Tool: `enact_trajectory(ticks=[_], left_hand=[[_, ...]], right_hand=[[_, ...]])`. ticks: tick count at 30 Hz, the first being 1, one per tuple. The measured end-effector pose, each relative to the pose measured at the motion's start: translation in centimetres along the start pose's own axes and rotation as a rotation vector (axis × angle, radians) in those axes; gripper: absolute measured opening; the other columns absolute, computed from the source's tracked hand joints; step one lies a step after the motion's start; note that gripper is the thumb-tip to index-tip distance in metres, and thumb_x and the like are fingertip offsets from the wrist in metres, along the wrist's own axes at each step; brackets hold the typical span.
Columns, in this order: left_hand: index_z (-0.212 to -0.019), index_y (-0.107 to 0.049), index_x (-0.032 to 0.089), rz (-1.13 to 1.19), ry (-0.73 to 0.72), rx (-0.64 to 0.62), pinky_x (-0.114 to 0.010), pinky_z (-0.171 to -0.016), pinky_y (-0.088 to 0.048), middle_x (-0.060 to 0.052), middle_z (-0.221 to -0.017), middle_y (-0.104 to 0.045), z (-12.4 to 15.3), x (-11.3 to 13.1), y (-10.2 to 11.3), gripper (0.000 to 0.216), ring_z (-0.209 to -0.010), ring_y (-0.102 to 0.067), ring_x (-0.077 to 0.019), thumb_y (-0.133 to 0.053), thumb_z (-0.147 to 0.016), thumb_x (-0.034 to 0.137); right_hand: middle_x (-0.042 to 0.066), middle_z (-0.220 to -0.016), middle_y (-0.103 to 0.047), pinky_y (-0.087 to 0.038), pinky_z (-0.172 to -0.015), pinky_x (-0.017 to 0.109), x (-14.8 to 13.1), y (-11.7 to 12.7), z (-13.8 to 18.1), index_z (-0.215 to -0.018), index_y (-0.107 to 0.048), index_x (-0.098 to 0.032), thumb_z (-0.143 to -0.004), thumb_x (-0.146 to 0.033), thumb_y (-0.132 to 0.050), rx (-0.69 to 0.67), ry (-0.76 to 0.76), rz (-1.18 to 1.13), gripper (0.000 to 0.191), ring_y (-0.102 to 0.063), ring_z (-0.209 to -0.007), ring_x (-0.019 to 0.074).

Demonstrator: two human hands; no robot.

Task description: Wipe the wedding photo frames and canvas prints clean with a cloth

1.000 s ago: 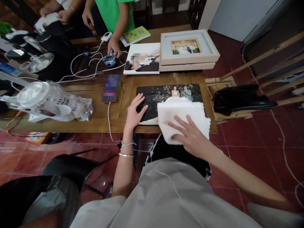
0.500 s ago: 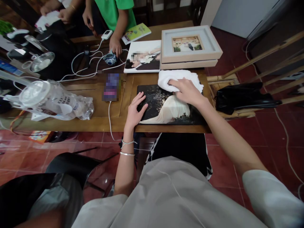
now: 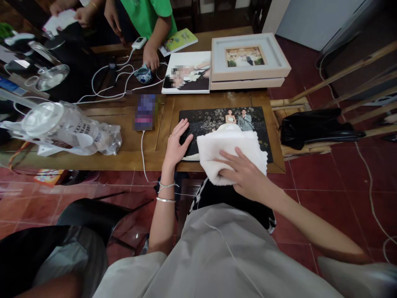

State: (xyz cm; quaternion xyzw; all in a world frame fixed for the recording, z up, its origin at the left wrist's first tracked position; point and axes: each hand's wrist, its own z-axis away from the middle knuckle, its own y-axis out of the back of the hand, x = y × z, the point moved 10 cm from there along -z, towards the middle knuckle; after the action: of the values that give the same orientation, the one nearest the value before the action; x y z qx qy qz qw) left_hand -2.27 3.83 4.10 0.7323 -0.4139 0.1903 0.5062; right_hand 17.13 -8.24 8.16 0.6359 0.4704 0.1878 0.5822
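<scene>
A dark wedding photo panel (image 3: 198,124) lies flat near the table's front edge, a couple showing in its upper part. My left hand (image 3: 177,142) rests on its left edge, fingers stretched out and holding nothing. Under my right hand (image 3: 245,171) is a white cloth (image 3: 229,142), gripped and pressed over the panel's lower middle. Part of the cloth hangs past the front edge of the table and hides much of the bride's dress.
Behind the panel lie a white-edged photo (image 3: 187,74), a framed picture (image 3: 248,60) and a green booklet (image 3: 180,41). A charging phone (image 3: 145,111) and a plastic-wrapped jug (image 3: 46,120) are leftward. Another person's hand (image 3: 151,58) touches a small blue-and-white pot (image 3: 143,75).
My right hand has drawn the cloth from the panel's far edge towards me, over the front edge. The couple at the top is uncovered. My left hand stays in place.
</scene>
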Motion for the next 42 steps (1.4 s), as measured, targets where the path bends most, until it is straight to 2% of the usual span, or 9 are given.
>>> enact_trajectory(ticks=[11,15,22,25,28,32,35,38,42], left_hand=[[-0.141,-0.063,0.026,0.019,-0.009,0.004,-0.056,-0.126,-0.034,-0.010,-0.154,-0.058,0.0,0.0,0.1,0.044,-0.150,-0.046,-0.0271,-0.057,-0.104,0.049],[-0.142,-0.062,0.025,0.014,-0.014,0.006,-0.055,-0.126,-0.034,-0.011,-0.154,-0.057,0.1,0.0,0.0,0.044,-0.150,-0.046,-0.0266,-0.056,-0.105,0.047],[-0.144,-0.060,0.028,0.016,-0.001,-0.008,-0.056,-0.127,-0.032,-0.009,-0.156,-0.056,0.1,-0.2,-0.1,0.043,-0.151,-0.045,-0.0265,-0.057,-0.105,0.044],[-0.144,-0.060,0.028,0.021,0.000,-0.008,-0.057,-0.127,-0.032,-0.009,-0.156,-0.056,0.1,-0.2,0.0,0.042,-0.151,-0.044,-0.0269,-0.057,-0.105,0.043],[-0.143,-0.061,0.028,0.025,-0.003,-0.006,-0.057,-0.127,-0.033,-0.009,-0.156,-0.056,0.1,-0.1,0.0,0.042,-0.151,-0.045,-0.0268,-0.057,-0.105,0.043],[-0.143,-0.061,0.028,0.025,-0.009,-0.005,-0.056,-0.127,-0.033,-0.009,-0.155,-0.056,0.1,0.0,0.0,0.042,-0.151,-0.045,-0.0269,-0.056,-0.105,0.045],[-0.143,-0.062,0.026,0.039,-0.006,0.000,-0.055,-0.127,-0.033,-0.010,-0.155,-0.057,0.0,0.2,0.0,0.047,-0.150,-0.046,-0.0276,-0.055,-0.104,0.052],[-0.146,-0.059,0.027,0.084,0.025,0.040,-0.051,-0.128,-0.034,-0.009,-0.158,-0.054,0.1,0.2,0.6,0.055,-0.151,-0.045,-0.0267,-0.047,-0.105,0.061],[-0.156,-0.046,0.033,0.153,0.052,0.136,-0.042,-0.128,-0.035,-0.002,-0.164,-0.046,0.7,0.0,1.6,0.066,-0.153,-0.041,-0.0231,-0.023,-0.106,0.068]], right_hand=[[0.019,-0.136,-0.066,-0.030,-0.116,0.075,13.1,1.7,-10.5,-0.137,-0.059,-0.017,-0.078,0.003,-0.044,-0.015,-0.315,0.056,0.064,-0.048,-0.143,0.0398],[0.021,-0.137,-0.065,-0.028,-0.117,0.076,10.2,0.8,-9.7,-0.134,-0.062,-0.016,-0.078,0.006,-0.043,-0.052,-0.270,0.106,0.064,-0.044,-0.145,0.0417],[0.011,-0.151,-0.060,-0.034,-0.117,0.075,-0.2,-0.7,-1.2,-0.116,-0.072,-0.024,-0.074,0.009,-0.046,-0.010,-0.038,0.018,0.059,-0.043,-0.149,0.0382],[0.011,-0.147,-0.063,-0.035,-0.122,0.066,0.3,0.9,1.4,-0.114,-0.071,-0.023,-0.067,0.008,-0.045,0.013,-0.022,-0.067,0.062,-0.049,-0.146,0.0322],[0.011,-0.142,-0.066,-0.040,-0.121,0.061,4.6,3.1,2.3,-0.115,-0.068,-0.024,-0.066,0.006,-0.044,0.057,-0.141,-0.073,0.063,-0.056,-0.140,0.0306],[0.011,-0.136,-0.069,-0.042,-0.115,0.068,11.1,4.8,0.9,-0.122,-0.065,-0.024,-0.071,0.004,-0.045,0.115,-0.340,0.029,0.061,-0.060,-0.134,0.0379],[0.018,-0.132,-0.070,-0.034,-0.113,0.078,12.7,4.1,-2.2,-0.127,-0.064,-0.019,-0.072,0.005,-0.045,0.098,-0.415,0.100,0.062,-0.051,-0.141,0.0442],[0.021,-0.135,-0.068,-0.027,-0.112,0.084,10.6,1.7,-6.3,-0.128,-0.065,-0.014,-0.072,0.008,-0.044,0.008,-0.391,0.128,0.064,-0.039,-0.149,0.0480],[0.013,-0.151,-0.060,-0.024,-0.117,0.081,3.3,-1.6,-9.7,-0.126,-0.068,-0.019,-0.074,0.011,-0.044,-0.126,-0.109,0.014,0.065,-0.036,-0.152,0.0427]])
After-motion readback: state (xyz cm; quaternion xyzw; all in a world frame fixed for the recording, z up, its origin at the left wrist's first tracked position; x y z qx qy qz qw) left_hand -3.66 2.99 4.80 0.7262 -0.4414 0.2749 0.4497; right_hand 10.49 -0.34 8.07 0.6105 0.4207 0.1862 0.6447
